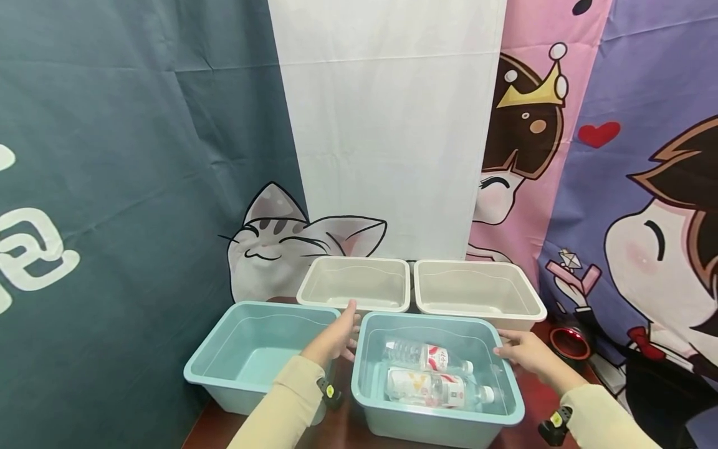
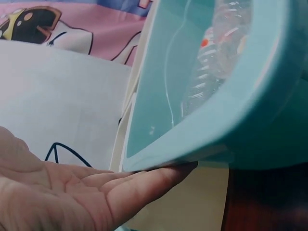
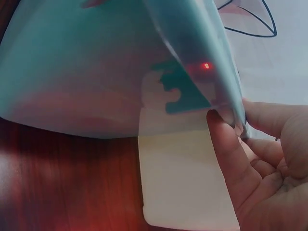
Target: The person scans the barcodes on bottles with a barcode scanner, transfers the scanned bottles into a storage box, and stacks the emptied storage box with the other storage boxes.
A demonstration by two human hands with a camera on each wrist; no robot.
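Observation:
A light blue plastic tub (image 1: 437,415) stands at the front right, holding two clear plastic bottles with white caps: the rear bottle (image 1: 406,354) and the front bottle (image 1: 415,385), both lying on their sides. My left hand (image 1: 335,337) is at that tub's left side; in the left wrist view its fairly straight fingers (image 2: 149,185) touch the underside of the rim. Over on the right side, my right hand (image 1: 527,352) pinches the rim, with the thumb and the index finger (image 3: 228,144) on either side of it in the right wrist view.
A second light blue tub (image 1: 224,390) stands left of the first. Behind them are two cream tubs, the left one (image 1: 353,284) and the right one (image 1: 477,287). A dark round object with a red ring (image 1: 569,343) sits at the right. Printed cloth (image 1: 392,125) hangs behind.

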